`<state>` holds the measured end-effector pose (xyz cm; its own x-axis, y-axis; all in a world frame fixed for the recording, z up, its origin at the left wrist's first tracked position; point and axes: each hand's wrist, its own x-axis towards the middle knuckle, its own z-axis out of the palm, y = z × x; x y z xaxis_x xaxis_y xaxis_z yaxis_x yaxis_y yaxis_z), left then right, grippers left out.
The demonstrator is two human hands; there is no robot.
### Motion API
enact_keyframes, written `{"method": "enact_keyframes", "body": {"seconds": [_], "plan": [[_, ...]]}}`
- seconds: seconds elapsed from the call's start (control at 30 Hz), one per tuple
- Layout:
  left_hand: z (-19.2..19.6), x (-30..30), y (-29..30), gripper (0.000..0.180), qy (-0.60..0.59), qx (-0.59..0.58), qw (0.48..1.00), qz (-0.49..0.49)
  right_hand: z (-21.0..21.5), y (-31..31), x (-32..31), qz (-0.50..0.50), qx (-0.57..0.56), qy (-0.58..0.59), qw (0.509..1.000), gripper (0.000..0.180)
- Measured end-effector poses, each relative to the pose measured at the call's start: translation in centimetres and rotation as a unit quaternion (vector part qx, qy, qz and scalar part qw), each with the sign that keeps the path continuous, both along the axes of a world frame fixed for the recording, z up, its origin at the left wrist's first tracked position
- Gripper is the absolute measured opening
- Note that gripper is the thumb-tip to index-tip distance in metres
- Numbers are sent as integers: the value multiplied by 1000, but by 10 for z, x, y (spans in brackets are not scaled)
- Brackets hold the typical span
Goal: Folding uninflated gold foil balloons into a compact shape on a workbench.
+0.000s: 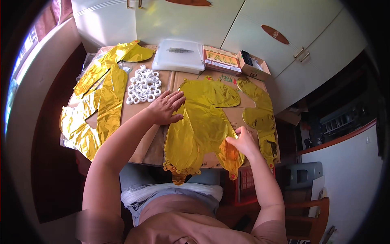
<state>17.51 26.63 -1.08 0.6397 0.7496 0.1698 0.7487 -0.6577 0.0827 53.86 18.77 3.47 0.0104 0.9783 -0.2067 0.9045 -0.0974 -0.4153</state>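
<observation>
A flat, uninflated gold foil balloon (199, 118) lies in front of me, its lower lobes hanging over the table's near edge. My left hand (166, 107) rests with fingers stretched out along the balloon's left edge. At the lower right, my right hand (243, 142) pinches the balloon's edge between thumb and fingers, near a lobe that shines orange. Small tabs line the foil's bottom rim. More flat gold foil balloons (109, 101) are spread on the left, and another foil balloon (260, 110) lies to the right of my right hand.
Small white ribbon rolls (143, 85) sit clustered beyond my left forearm. Along the back stand a translucent plastic box (178, 56), a printed carton (222, 61) and an open box (254, 67) of odds and ends. Cardboard (140, 140) covers the table; a wooden chair (321, 215) is at lower right.
</observation>
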Motion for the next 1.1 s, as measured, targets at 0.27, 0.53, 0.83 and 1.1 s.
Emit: {"method": "enact_keyframes", "body": {"seconds": [0.27, 0.53, 0.83, 1.1], "plan": [[2, 5, 0, 82, 27, -6, 1000, 14, -29, 13, 33, -7, -27, 124, 992, 40], [4, 5, -5, 79, 25, -8, 999, 27, -8, 67, 17, -89, 6, 254, 963, 43], [-4, 3, -4, 80, 20, 5, 999, 29, -25, 208, -5, -221, 59, 17, 973, 73], [-8, 8, -2, 77, -19, 24, 999, 10, -63, 247, -1, -170, 8, 144, 975, 62]]}}
